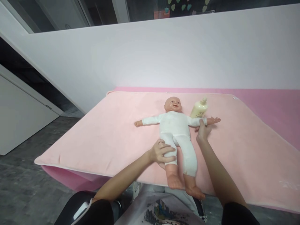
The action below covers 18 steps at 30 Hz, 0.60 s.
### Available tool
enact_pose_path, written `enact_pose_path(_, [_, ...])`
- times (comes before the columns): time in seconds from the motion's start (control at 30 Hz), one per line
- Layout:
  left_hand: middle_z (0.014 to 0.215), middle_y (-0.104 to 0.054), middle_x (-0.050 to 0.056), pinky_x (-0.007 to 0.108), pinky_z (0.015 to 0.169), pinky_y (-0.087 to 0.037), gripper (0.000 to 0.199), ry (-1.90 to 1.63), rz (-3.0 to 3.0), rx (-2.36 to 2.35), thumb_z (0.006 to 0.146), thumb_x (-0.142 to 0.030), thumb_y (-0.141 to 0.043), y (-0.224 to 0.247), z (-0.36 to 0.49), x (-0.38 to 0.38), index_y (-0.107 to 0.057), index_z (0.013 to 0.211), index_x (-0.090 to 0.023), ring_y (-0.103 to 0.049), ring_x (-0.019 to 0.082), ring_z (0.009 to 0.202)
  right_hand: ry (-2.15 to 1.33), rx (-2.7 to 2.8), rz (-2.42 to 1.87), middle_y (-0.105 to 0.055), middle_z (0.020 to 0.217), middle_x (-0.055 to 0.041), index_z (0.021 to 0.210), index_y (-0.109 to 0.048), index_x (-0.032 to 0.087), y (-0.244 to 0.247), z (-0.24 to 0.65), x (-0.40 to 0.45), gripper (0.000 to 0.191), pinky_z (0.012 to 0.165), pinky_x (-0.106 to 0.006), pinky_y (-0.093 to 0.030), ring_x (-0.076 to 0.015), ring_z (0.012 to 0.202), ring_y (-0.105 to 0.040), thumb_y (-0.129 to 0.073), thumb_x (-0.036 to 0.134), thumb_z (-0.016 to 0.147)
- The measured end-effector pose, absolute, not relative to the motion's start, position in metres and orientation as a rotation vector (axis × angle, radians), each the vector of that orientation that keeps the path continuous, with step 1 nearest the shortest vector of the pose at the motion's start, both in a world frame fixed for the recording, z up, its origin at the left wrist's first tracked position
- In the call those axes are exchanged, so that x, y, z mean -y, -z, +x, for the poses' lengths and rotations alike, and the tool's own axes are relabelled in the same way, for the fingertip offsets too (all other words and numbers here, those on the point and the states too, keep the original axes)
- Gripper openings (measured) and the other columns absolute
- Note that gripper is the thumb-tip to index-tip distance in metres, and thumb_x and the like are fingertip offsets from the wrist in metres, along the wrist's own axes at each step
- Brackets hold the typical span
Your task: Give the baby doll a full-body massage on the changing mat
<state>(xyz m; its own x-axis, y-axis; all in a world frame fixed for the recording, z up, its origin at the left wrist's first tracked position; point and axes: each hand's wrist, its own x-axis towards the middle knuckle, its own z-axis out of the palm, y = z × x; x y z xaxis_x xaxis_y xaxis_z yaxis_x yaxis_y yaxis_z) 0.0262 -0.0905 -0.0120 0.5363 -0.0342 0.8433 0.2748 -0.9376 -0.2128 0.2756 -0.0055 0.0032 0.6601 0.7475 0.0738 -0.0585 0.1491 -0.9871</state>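
A baby doll (175,123) with a white cloth body lies on its back, arms spread, its feet toward me at the table's near edge. My left hand (161,152) is wrapped round the doll's leg on the left side of the view, above the ankle. With thumb on top and fingers beneath, my right hand (202,131) grips the doll's forearm on the right, near its wrist. Just behind that arm lies a pale yellow pump bottle (199,108), tilted, its lower part hidden by the arm.
A light pink blanket (93,134) covers the table, over a darker pink cover (281,109) that shows at the right and back. Behind stands a white wall panel (164,56). Grey floor (21,181) shows at the left.
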Motion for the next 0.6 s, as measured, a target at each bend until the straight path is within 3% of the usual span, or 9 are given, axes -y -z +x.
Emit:
enact_pose_path(0.13, [0.091, -0.070, 0.003, 0.031, 0.061, -0.038, 0.041, 1.236, -2.435, -0.050, 0.081, -0.064, -0.046, 0.007, 0.035, 0.093, -0.064, 0.088, -0.027, -0.054, 0.014, 0.067, -0.681, 0.579, -1.250, -0.060, 0.105, -0.0092, 0.146, -0.020, 0.023, 0.001, 0.280, 0.001, 0.088, 0.037, -0.022, -0.035, -0.0057, 0.040, -0.038, -0.063, 0.037, 0.071])
enact_pose_path(0.23, [0.091, -0.070, 0.002, 0.030, 0.059, -0.040, 0.031, 1.246, -2.398, 0.003, 0.083, -0.055, -0.050, 0.004, 0.035, 0.092, -0.063, 0.089, -0.028, -0.055, 0.013, 0.067, -0.698, 0.539, -1.268, -0.060, 0.101, -0.0076, 0.145, -0.021, 0.024, 0.002, 0.283, -0.002, 0.086, 0.037, -0.022, -0.035, -0.0060, 0.042, -0.037, -0.062, 0.037, 0.071])
enact_pose_path(0.37, [0.096, -0.071, 0.000, 0.027, 0.067, -0.047, 0.015, 1.327, -2.317, 0.110, 0.081, -0.037, -0.061, -0.001, 0.024, 0.089, -0.061, 0.094, -0.031, -0.062, 0.013, 0.083, -0.761, 0.472, -1.266, -0.058, 0.103, -0.0073, 0.144, -0.020, 0.027, 0.001, 0.287, -0.004, 0.082, 0.038, -0.020, -0.032, -0.0055, 0.044, -0.034, -0.059, 0.035, 0.073])
enact_pose_path(0.5, [0.114, -0.067, 0.005, 0.033, 0.078, -0.055, 0.023, 1.476, -2.287, 0.292, 0.084, -0.029, -0.059, -0.007, 0.012, 0.080, -0.057, 0.107, -0.028, -0.063, 0.017, 0.104, -0.687, 0.544, -1.292, -0.053, 0.114, -0.0097, 0.145, -0.016, 0.029, -0.002, 0.285, 0.000, 0.081, 0.038, -0.021, -0.032, -0.0064, 0.046, -0.039, -0.057, 0.035, 0.076])
enact_pose_path(0.6, [0.134, -0.054, 0.013, 0.045, 0.095, -0.051, 0.041, 1.586, -2.324, 0.581, 0.088, -0.041, -0.054, -0.008, 0.009, 0.072, -0.051, 0.125, -0.023, -0.051, 0.025, 0.125, -0.552, 0.736, -1.312, -0.045, 0.129, -0.0147, 0.148, -0.013, 0.026, -0.007, 0.279, 0.006, 0.080, 0.042, -0.022, -0.035, -0.0119, 0.060, -0.051, -0.054, 0.033, 0.079])
